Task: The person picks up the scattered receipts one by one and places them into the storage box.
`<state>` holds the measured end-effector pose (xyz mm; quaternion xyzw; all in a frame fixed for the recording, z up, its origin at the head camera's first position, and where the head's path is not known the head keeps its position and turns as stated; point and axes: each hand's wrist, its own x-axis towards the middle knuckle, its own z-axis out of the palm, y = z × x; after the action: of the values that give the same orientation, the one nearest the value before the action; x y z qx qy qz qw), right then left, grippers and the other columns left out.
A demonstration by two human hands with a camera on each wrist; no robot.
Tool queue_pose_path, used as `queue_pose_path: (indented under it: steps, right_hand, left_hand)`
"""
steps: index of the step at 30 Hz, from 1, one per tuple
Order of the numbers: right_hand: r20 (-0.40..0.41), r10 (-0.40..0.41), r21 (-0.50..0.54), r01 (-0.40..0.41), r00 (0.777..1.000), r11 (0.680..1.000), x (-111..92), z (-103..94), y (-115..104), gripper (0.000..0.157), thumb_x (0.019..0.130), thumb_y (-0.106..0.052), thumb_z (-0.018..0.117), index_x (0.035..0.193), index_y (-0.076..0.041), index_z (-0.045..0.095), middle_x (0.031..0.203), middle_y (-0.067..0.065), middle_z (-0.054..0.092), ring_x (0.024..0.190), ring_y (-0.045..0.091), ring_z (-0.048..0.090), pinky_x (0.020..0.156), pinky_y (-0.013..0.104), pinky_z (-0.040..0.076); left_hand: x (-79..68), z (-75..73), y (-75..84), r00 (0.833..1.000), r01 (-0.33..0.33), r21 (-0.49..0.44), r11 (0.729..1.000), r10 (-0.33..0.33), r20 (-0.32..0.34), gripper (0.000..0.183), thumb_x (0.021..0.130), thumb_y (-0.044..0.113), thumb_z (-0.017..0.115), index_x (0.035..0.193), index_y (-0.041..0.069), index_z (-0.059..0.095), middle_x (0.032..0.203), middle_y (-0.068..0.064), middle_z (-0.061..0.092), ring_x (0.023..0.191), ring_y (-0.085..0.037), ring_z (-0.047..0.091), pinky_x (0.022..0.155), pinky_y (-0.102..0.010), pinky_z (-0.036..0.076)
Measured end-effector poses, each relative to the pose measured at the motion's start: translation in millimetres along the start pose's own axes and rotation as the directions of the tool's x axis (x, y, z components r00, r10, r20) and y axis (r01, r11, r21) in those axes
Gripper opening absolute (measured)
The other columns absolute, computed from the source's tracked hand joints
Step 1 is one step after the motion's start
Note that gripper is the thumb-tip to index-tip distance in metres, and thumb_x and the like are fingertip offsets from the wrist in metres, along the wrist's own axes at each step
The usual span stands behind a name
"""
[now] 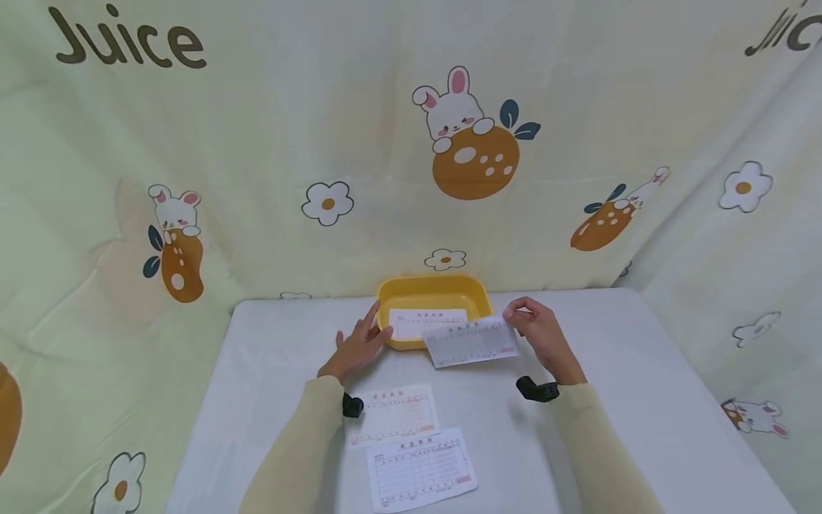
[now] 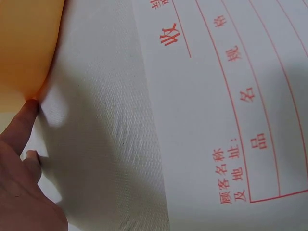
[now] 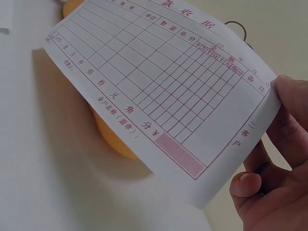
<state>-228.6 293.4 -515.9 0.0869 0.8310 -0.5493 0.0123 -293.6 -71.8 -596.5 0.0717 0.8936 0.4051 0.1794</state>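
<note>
In the head view, my right hand [image 1: 542, 337] pinches a printed receipt slip [image 1: 472, 345] by its right end, thumb and fingertips on the edge. The slip hangs tilted over the front right of a yellow plastic tray [image 1: 403, 345]. Another receipt slip [image 1: 411, 323] lies inside that tray, partly covered by the held one. My left hand [image 1: 357, 348] rests at the tray's left side, its extended fingers touching the wall. Up close in the right wrist view, the held receipt [image 3: 159, 91] shows a reddish ruled table and a shaded box.
Two more slips lie on the white table nearer me: a red-printed receipt [image 1: 394, 415] beside my left wrist and a purplish receipt [image 1: 420, 471] overlapping its lower edge. Behind the tray hangs a patterned curtain [image 1: 379, 243], close to the table's back edge.
</note>
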Motion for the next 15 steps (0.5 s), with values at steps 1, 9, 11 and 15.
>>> queue_pose_path:
  steps: [1,9,11,15]
  right_hand:
    - [-0.004,-0.004,0.005,0.004,1.0,1.0,1.0,-0.8,-1.7,0.028,0.112,-0.025,0.06,0.125,0.0,0.059,0.13,0.023,0.061,0.117,0.036,0.053,0.102,0.044,0.046]
    - [-0.032,-0.016,0.059,0.018,0.999,0.998,10.5,3.6,-14.2,0.028,0.111,-0.025,0.061,0.125,0.0,0.059,0.129,0.021,0.06,0.115,0.034,0.055,0.103,0.045,0.046]
    - [-0.046,-0.023,0.063,0.026,0.999,0.998,12.0,4.6,-17.7,0.028,0.112,-0.024,0.059,0.125,0.0,0.059,0.128,0.022,0.06,0.114,0.034,0.055,0.104,0.046,0.046]
    - [-0.083,-0.029,0.085,0.036,0.996,0.996,13.6,6.5,-24.9,0.029,0.113,-0.024,0.058,0.127,0.001,0.057,0.131,0.022,0.061,0.115,0.034,0.055,0.105,0.044,0.046]
  left_hand:
    - [0.2,0.2,1.0,1.0,-0.001,0.001,1.0,0.001,0.002,0.079,0.108,0.061,0.05,0.173,0.041,0.011,0.17,-0.003,0.039,0.164,-0.038,0.009,0.125,-0.063,-0.015]
    - [-4.4,-2.5,3.6,1.0,0.009,0.012,1.0,-0.009,-0.002,0.078,0.109,0.057,0.052,0.173,0.038,0.012,0.17,-0.007,0.038,0.164,-0.038,0.008,0.124,-0.063,-0.016]
    - [-4.6,-3.0,3.6,1.0,0.006,0.009,1.0,-0.006,0.001,0.078,0.109,0.057,0.051,0.174,0.038,0.012,0.171,-0.006,0.037,0.164,-0.038,0.008,0.125,-0.063,-0.016]
    - [-3.3,-2.0,3.6,1.0,-0.003,0.003,1.0,0.003,0.004,0.079,0.109,0.06,0.051,0.173,0.039,0.011,0.172,-0.004,0.034,0.164,-0.037,0.008,0.125,-0.062,-0.016]
